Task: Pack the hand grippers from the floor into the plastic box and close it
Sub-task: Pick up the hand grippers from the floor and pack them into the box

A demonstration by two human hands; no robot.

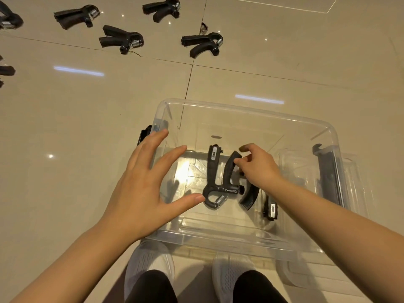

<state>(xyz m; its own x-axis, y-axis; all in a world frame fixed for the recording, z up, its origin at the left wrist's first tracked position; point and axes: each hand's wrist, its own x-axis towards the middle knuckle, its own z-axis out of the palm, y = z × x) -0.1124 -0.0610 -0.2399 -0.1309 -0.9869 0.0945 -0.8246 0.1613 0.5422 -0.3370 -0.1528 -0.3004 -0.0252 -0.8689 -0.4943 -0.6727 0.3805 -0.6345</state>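
Note:
A clear plastic box [247, 110] stands open on the tiled floor in front of me. A black hand gripper [215, 171] with a steel spring lies inside it. My right hand [258, 167] reaches into the box, thumb and forefinger pinching the tip of that gripper's curved handle. A second hand gripper [270, 208] lies in the box, partly hidden under my right wrist. My left hand [142, 184] hovers with fingers spread over the box's left wall, holding nothing. Several more hand grippers [121, 39] lie on the floor beyond the box.
The clear lid [354, 182] lies under the box's right side, next to a black latch [328, 171]. Another black latch [143, 134] sits on the box's left end. My white shoes [150, 263] touch the box's near edge. More grippers [8, 20] lie at the far left.

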